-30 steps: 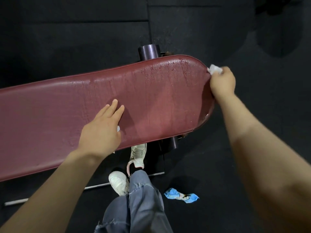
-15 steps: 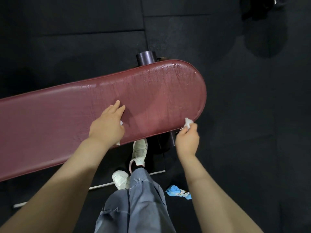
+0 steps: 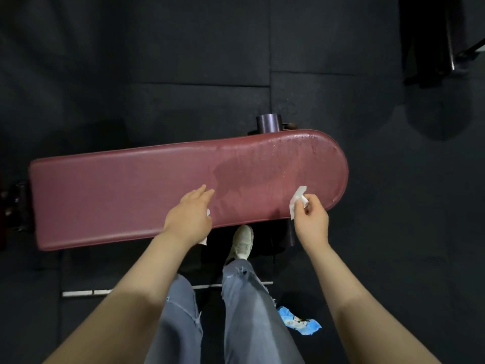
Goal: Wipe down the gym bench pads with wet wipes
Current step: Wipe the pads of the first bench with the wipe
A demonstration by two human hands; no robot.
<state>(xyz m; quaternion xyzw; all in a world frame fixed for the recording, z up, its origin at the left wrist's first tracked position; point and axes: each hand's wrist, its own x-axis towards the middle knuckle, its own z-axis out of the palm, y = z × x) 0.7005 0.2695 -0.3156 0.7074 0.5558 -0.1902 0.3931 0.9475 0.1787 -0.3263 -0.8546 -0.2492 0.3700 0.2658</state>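
- Up from the pad's rounded end comes the right hand [image 3: 312, 219], which half a second ago was down at the lower edge, and now it sits over the near rim of the bench pad [image 3: 126, 190].
- That hand pinches a white wet wipe [image 3: 297, 202] between thumb and fingertips, the wipe's free corner lifting over the red vinyl.
- Left hand [image 3: 190, 216] stays planted where it was, palm down on the pad's near half, fingers straight and close together, pointing away from the person.
- Under that palm, bits of a second white wipe [image 3: 204, 240] peek out at the thumb side and below the pad's edge; how it is held I cannot tell.
- Between the 2 hands and on toward the rounded right end, the pad shows darker wet streaks; the left stretch looks dry and even.
- Just behind the pad, a dark round post [image 3: 268, 123] pokes out at the far edge.
- Below, grey jeans [image 3: 252, 311] and 1 white shoe [image 3: 242, 241] tucked under the bench.
- On the dark floor [image 3: 183, 48], beside the right leg, lies a crumpled blue packet [image 3: 299, 321].
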